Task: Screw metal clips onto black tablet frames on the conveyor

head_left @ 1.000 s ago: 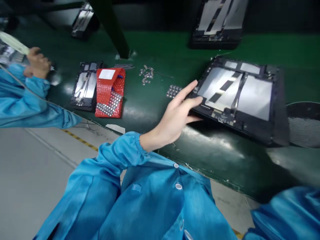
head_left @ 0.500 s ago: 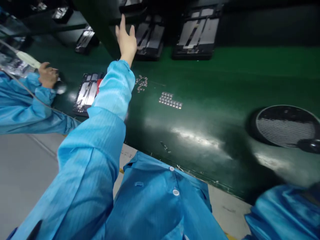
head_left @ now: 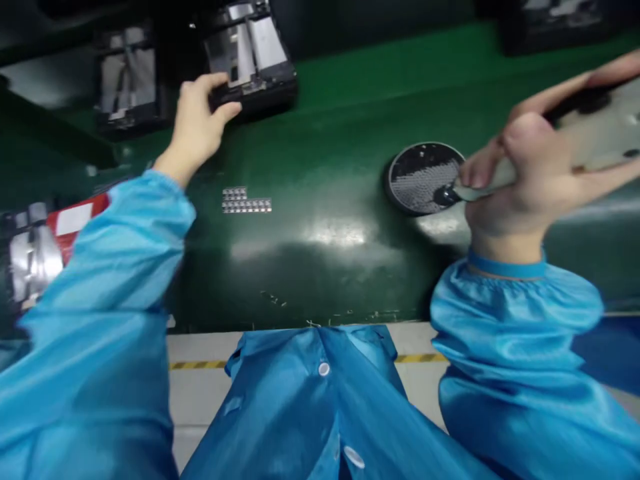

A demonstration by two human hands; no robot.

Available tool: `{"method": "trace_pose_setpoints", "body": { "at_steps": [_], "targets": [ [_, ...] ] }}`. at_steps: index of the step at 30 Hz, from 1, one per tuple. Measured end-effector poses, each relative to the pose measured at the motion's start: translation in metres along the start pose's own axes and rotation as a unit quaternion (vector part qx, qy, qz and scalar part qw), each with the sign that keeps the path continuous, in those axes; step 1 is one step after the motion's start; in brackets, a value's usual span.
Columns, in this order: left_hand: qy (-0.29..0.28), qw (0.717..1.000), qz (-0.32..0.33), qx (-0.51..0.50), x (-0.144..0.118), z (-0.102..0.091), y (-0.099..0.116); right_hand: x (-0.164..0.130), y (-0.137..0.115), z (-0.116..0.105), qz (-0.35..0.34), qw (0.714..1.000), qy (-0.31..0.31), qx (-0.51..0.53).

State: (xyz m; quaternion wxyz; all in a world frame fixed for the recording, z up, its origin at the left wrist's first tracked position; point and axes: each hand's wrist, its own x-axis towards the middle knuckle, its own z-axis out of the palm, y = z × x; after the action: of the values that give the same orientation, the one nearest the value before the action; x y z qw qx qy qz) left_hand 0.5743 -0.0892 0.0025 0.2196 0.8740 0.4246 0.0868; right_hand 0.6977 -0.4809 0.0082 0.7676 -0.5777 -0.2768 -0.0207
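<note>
My left hand point(head_left: 197, 123) reaches far across the green belt point(head_left: 325, 173) and grips the near edge of a black tablet chassis point(head_left: 250, 57) with silver panels inside. My right hand point(head_left: 530, 173) is raised at the right, closed around the pale grey handle of a tool point(head_left: 595, 130) whose dark tip point(head_left: 445, 195) rests by a round black mesh disc point(head_left: 423, 177). A small strip of grey square parts point(head_left: 247, 201) lies on the belt between my hands. Both arms wear blue sleeves.
Another black chassis point(head_left: 127, 77) sits left of the one I hold, and a further one point(head_left: 555, 20) at the top right. A red bubble-wrap pouch point(head_left: 75, 220) and a silver chassis point(head_left: 27, 260) lie at the left edge. Grey floor with a yellow-black stripe point(head_left: 200, 365) runs below the belt.
My left hand, open in the air half a second ago, has come down and closed on a chassis edge. My right hand with the tool has come into view. The camera swung right.
</note>
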Motion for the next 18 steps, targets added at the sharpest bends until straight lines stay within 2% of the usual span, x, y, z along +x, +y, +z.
{"method": "trace_pose_setpoints", "body": {
  "at_steps": [3,5,7,9,11,12,14,16,18],
  "targets": [
    [-0.03,0.996,0.074,-0.023,-0.069,-0.015,-0.015,0.007,0.008,-0.003,-0.059,0.997,-0.045,-0.014],
    [-0.035,0.975,0.208,-0.075,-0.131,-0.019,-0.024,0.009,0.01,-0.003,-0.075,0.996,-0.056,-0.01],
    [-0.07,0.953,0.283,-0.084,-0.194,-0.018,-0.026,0.011,0.012,-0.004,-0.079,0.995,-0.059,-0.012],
    [-0.08,0.958,0.267,-0.072,-0.245,-0.013,-0.021,0.012,0.014,-0.006,-0.075,0.995,-0.061,-0.02],
    [-0.118,0.962,0.242,-0.04,-0.274,-0.012,-0.011,0.013,0.017,-0.008,-0.07,0.995,-0.059,-0.029],
    [-0.143,0.962,0.233,-0.019,-0.279,-0.014,-0.006,0.012,0.018,-0.009,-0.066,0.996,-0.056,-0.034],
    [-0.177,0.959,0.221,0.017,-0.269,-0.024,-0.001,0.012,0.022,-0.01,-0.058,0.996,-0.048,-0.037],
    [-0.147,0.965,0.215,0.041,-0.24,-0.037,-0.005,0.011,0.026,-0.01,-0.055,0.997,-0.038,-0.032],
    [-0.097,0.971,0.21,0.062,-0.203,-0.048,-0.019,0.01,0.028,-0.01,-0.057,0.997,-0.034,-0.027]
  ]
}}
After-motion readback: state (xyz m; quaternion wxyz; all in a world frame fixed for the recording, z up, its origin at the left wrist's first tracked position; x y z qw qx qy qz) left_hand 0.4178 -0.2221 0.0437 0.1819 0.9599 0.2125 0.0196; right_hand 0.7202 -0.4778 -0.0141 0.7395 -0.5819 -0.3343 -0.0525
